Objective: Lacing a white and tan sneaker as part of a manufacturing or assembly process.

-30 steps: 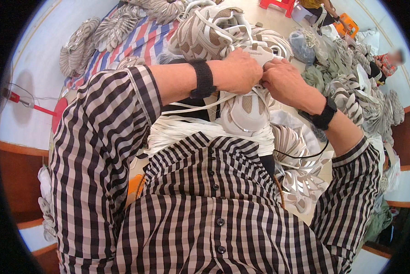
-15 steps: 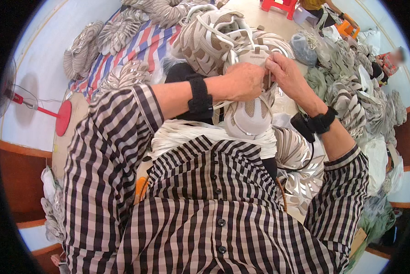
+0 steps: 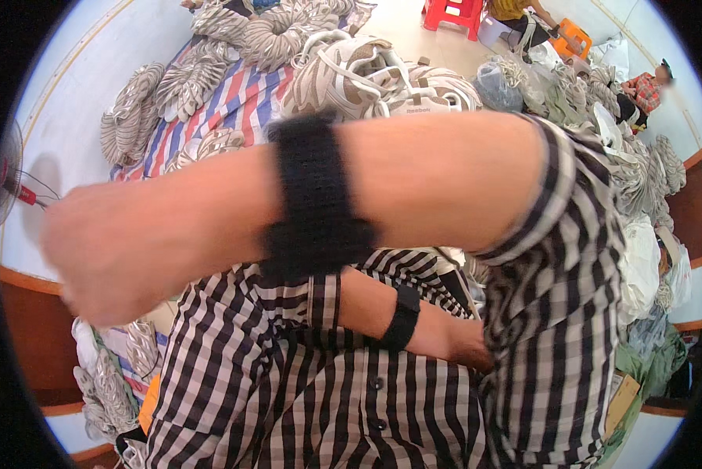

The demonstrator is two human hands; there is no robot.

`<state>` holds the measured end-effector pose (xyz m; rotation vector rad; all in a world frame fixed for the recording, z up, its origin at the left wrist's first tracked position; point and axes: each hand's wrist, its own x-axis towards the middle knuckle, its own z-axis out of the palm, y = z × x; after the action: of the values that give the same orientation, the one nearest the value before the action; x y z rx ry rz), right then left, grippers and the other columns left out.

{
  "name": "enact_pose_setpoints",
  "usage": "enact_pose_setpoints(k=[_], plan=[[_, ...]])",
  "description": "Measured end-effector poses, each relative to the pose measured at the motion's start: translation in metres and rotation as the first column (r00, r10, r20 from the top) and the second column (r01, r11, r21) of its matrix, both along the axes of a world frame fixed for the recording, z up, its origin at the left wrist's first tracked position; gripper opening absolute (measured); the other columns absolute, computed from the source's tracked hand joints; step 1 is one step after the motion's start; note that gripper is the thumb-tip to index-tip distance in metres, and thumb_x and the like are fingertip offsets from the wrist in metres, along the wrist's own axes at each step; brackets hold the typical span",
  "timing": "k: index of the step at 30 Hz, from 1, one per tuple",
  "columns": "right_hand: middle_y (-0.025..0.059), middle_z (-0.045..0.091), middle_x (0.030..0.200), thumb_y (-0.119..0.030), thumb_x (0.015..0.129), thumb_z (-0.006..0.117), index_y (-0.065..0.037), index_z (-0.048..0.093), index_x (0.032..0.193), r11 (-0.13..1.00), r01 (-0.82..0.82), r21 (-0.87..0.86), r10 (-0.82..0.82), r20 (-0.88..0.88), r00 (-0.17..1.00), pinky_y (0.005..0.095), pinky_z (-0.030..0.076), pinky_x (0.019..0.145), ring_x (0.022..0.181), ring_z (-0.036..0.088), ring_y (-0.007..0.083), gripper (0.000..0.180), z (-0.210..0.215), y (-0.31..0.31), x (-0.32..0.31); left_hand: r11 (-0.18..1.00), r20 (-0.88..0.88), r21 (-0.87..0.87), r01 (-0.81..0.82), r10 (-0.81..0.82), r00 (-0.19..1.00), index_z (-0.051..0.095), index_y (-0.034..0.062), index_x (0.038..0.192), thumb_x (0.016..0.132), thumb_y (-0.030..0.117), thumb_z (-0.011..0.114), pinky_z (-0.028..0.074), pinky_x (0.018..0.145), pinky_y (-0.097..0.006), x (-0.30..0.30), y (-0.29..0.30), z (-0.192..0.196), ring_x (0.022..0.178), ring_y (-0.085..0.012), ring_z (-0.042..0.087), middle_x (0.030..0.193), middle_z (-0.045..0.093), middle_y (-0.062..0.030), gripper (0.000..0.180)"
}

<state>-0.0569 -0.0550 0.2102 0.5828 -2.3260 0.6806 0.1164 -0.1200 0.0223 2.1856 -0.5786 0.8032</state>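
Note:
My right forearm, with a black wrist strap [image 3: 316, 195], sweeps across the view from right to left. My right hand [image 3: 116, 254] is at the far left, close to the camera and smeared by motion; I cannot make out its fingers. Lower down, my left hand [image 3: 462, 342] reaches across my checked shirt to the right side of my body. Its fingers are hidden by my right sleeve. Beyond the forearm rests a beige and white lace-up sneaker [image 3: 339, 82], its lower part covered by the arm. A second shoe tongue [image 3: 423, 102] shows beside it.
Coiled bundles of grey-white shoe parts [image 3: 198, 78] lie on a striped sheet [image 3: 245, 86]. More piles and bags [image 3: 499, 86] line the right. Farther off are a red stool [image 3: 452, 17], an orange stool [image 3: 574, 37] and two people. A fan [image 3: 11, 172] stands left.
Both hands have left the shoe. My right arm has swung left across the view, and my left hand has dropped to my right side. The view has shifted slightly.

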Motion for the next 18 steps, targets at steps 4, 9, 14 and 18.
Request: enact_pose_setpoints(k=[4, 9, 14, 18], plan=[[0.0200, 0.065, 0.079, -0.021, 0.083, 0.053, 0.006, 0.065, 0.078, 0.869, 0.159, 0.469, -0.190, 0.019, 0.982, 0.0416, 0.049, 0.068, 0.074, 0.062, 0.0308, 0.030, 0.032, 0.004, -0.011, 0.991, -0.367, 0.097, 0.091, -0.049, 0.929, 0.047, -0.0035, 0.084, 0.074, 0.010, 0.056, 0.044, 0.062, -0.045, -0.019, -0.007, 0.039, 0.073, -0.0358, 0.057, 0.072, 0.053, -0.0190, 0.019], [0.0145, 0.059, 0.075, -0.018, 0.086, 0.053, 0.005, 0.059, 0.091, 0.900, 0.432, 0.057, -0.435, 0.162, 0.886, 0.0361, 0.046, 0.066, 0.068, 0.057, 0.0247, 0.024, -0.012, 0.082, 0.096, 0.998, -0.527, -0.046, 0.045, -0.062, 0.847, 0.044, -0.0020, 0.085, 0.074, 0.015, 0.058, 0.044, 0.062, -0.046, -0.040, -0.019, 0.091, 0.073, -0.0348, 0.057, 0.074, 0.052, -0.0179, 0.025], [0.0049, 0.055, 0.063, -0.022, 0.090, 0.054, 0.000, 0.060, 0.082, 0.354, 0.930, -0.095, -0.788, 0.505, 0.352, 0.0284, 0.043, 0.055, 0.058, 0.052, 0.0114, 0.025, -0.069, 0.081, 0.256, 0.873, 0.014, -0.450, 0.186, -0.202, 0.979, 0.047, -0.0002, 0.072, 0.070, 0.010, 0.060, 0.036, 0.068, -0.037, -0.003, -0.032, 0.151, 0.073, -0.0261, 0.044, 0.077, 0.037, -0.0115, 0.017], [-0.0015, 0.056, 0.073, -0.018, 0.091, 0.058, -0.001, 0.059, 0.090, 0.316, 0.920, -0.233, -0.648, 0.655, 0.389, 0.0248, 0.043, 0.058, 0.064, 0.051, 0.0087, 0.017, -0.138, 0.056, 0.284, 0.985, 0.763, -0.023, -0.171, 0.128, 0.634, 0.054, 0.0034, 0.062, 0.067, 0.013, 0.063, 0.035, 0.054, -0.039, 0.028, -0.002, 0.171, 0.062, -0.0247, 0.048, 0.065, 0.046, -0.0084, 0.014]])
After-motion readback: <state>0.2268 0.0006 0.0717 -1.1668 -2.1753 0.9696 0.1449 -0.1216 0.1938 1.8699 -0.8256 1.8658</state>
